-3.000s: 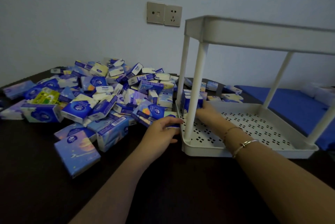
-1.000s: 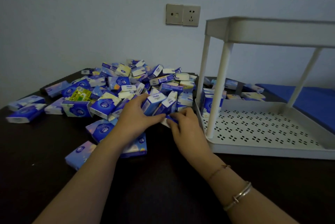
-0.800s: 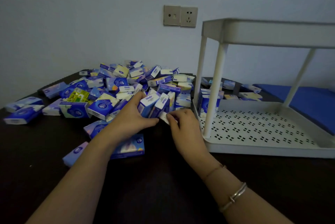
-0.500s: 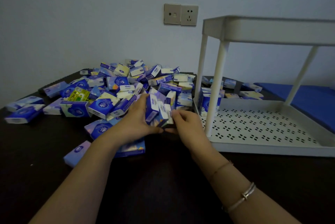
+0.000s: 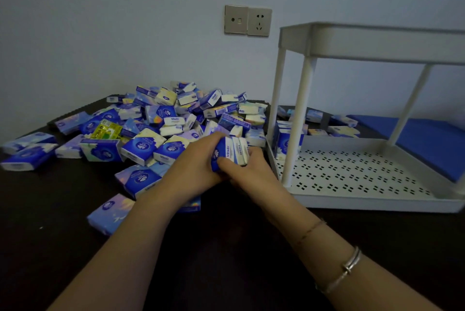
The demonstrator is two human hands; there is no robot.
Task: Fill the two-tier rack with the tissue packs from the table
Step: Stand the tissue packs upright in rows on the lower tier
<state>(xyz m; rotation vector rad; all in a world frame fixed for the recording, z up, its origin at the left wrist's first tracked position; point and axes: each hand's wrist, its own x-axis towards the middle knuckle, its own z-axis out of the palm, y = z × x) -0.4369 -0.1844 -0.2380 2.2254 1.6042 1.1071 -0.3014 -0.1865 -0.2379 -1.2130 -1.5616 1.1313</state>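
We note both hands, left hand (image 5: 198,162) and right hand (image 5: 247,168), gripping a small stack of tissue packs (image 5: 230,152) upright, just left of the rack (image 5: 352,200), above the dark surface (image 5: 226,247).

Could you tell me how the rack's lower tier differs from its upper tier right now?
The perforated white lower tier shows its floor, with blue tissue packs standing in its far left corner; the white upper tier shows only its side wall, contents hidden. Both are white plastic.
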